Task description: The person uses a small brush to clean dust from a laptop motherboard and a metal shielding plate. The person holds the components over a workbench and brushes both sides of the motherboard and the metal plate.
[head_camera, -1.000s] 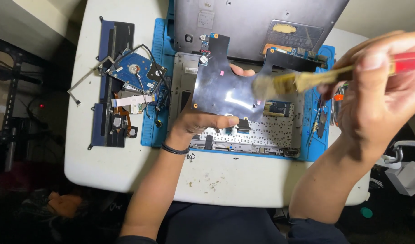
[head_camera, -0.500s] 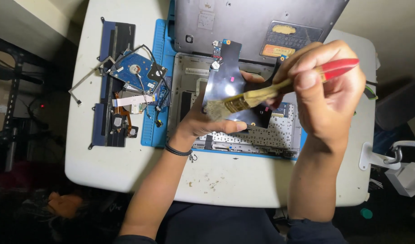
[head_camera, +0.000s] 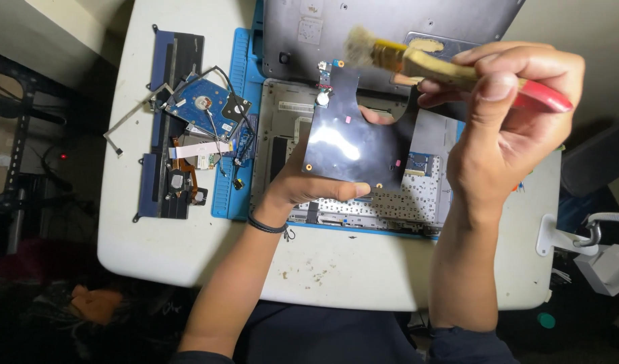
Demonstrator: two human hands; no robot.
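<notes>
Head view: two hands over one white tabletop (head_camera: 188,256). Left hand (head_camera: 309,185) is closed on one dark circuit board (head_camera: 356,145), held above one opened laptop chassis (head_camera: 363,202). Right hand (head_camera: 508,128) is clenched around one red-handled brush (head_camera: 451,67), bristles just above the board's upper edge. One hard drive (head_camera: 201,108) lies left.

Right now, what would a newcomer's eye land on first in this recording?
At centre, the left hand holds up a glossy dark circuit board over the opened grey laptop chassis. Above it, the right hand grips a red-handled wooden brush, its pale bristles at the board's top edge. To the left, a blue-topped hard drive lies on the blue work mat.
</notes>
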